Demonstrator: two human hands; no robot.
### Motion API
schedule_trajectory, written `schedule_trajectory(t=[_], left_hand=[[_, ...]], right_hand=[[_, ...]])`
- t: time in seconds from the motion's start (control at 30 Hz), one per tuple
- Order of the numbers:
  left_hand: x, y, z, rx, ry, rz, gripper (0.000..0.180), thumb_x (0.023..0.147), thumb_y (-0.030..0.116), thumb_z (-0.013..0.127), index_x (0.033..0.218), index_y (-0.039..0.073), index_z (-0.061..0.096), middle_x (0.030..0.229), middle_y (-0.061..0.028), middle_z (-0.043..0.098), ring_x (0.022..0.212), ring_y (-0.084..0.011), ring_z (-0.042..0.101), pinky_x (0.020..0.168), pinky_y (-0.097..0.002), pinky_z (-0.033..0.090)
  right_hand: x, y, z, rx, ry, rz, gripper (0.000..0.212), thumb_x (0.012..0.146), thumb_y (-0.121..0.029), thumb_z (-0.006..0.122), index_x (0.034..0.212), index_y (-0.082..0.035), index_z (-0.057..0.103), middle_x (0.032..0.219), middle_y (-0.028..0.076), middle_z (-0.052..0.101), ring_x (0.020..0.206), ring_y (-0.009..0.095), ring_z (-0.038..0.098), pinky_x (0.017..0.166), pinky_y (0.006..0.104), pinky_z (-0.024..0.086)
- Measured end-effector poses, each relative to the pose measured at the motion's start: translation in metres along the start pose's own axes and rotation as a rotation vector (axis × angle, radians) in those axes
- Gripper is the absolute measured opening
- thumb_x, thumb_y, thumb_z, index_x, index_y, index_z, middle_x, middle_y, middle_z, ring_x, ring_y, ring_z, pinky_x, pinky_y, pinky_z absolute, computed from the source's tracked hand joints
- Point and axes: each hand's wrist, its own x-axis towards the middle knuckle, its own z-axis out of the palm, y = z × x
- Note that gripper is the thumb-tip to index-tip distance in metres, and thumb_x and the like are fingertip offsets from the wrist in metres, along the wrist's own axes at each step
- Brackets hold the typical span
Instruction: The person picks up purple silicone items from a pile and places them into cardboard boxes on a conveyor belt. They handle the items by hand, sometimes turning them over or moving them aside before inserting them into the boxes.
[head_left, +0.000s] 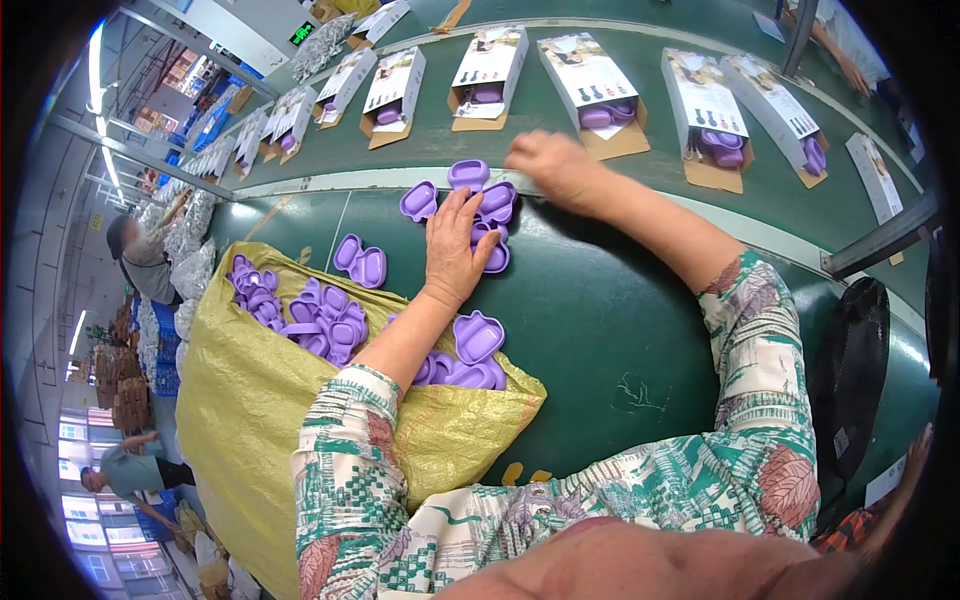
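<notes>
My left hand (458,245) lies over a small cluster of purple moulded dishes (497,203) on the green table. Its fingers are stretched out and touch the pieces, covering part of them. To the right and a little farther away, my right hand (560,168) is in the air near the table's far edge. Motion smears its fingers, so whether they hold anything is unclear. A pair of joined purple dishes (361,262) lies left of my left hand. More purple pieces (326,318) spill from the mouth of a yellow woven sack (250,400).
Beyond a pale rail (350,180), a green conveyor belt (420,165) carries a row of white cartons (590,75), most with open flaps and purple parts inside. A black object (850,380) stands at the right. Other people (145,250) are at the left and upper right.
</notes>
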Motion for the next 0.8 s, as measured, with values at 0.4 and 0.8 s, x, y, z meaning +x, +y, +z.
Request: schedule_trajectory(t=[0.4,0.8], left_hand=[[-0.001,-0.001,0.005,0.025,0.066,-0.062,0.045,0.086,0.019,0.057,0.127,0.005,0.048,0.129,-0.0178,0.049,0.118,-0.0357,0.046,0.101,-0.0423,0.034],[-0.003,-0.006,0.006,0.185,0.001,-0.453,0.054,0.091,0.037,0.051,0.135,0.009,0.038,0.144,-0.0183,0.029,0.136,-0.0412,0.021,0.102,-0.0659,0.019]], right_hand=[[-0.015,0.006,-0.005,-0.077,-0.011,-0.020,0.010,0.078,-0.014,0.057,0.086,-0.010,0.057,0.089,0.005,0.056,0.086,0.023,0.054,0.071,0.0350,0.044],[0.011,0.091,-0.003,-0.581,0.096,0.376,0.009,0.076,-0.013,0.057,0.083,-0.010,0.061,0.088,0.006,0.058,0.091,0.023,0.056,0.072,0.0383,0.045]])
